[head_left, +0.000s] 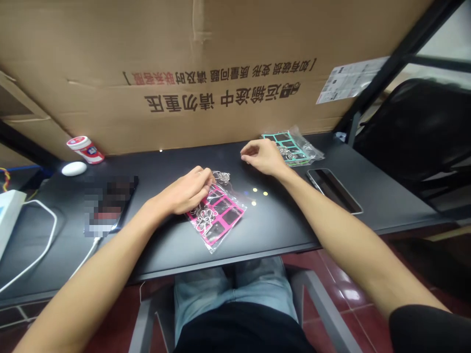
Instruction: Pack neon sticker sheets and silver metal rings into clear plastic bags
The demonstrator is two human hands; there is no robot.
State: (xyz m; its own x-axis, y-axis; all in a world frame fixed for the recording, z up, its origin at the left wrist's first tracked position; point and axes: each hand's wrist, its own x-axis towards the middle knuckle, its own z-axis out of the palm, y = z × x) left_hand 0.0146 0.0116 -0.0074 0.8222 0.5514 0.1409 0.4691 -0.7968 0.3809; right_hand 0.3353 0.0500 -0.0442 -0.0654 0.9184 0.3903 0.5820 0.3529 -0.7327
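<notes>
A clear bag with a pink grid card and silvery wire rings (221, 215) lies on the dark table (235, 247). Over its upper left edge rests my left hand (191, 190), fingers curled onto the plastic. More metal pieces (222, 177) sit just beyond those fingertips. My right hand (263, 157) is above the table to the right, thumb and fingers brought together; whatever they hold, if anything, is too small to tell. Behind it is a second clear bag with a teal grid card and metal rings (292, 147). Between the hands lie several small yellow discs (255, 189).
A phone (334, 190) lies at the right. On the left are a red and white bottle (86, 149), a white oval case (74, 168) and a blurred-out device (112, 203) with a white cable (86, 256). A large cardboard sheet (228, 44) stands along the back.
</notes>
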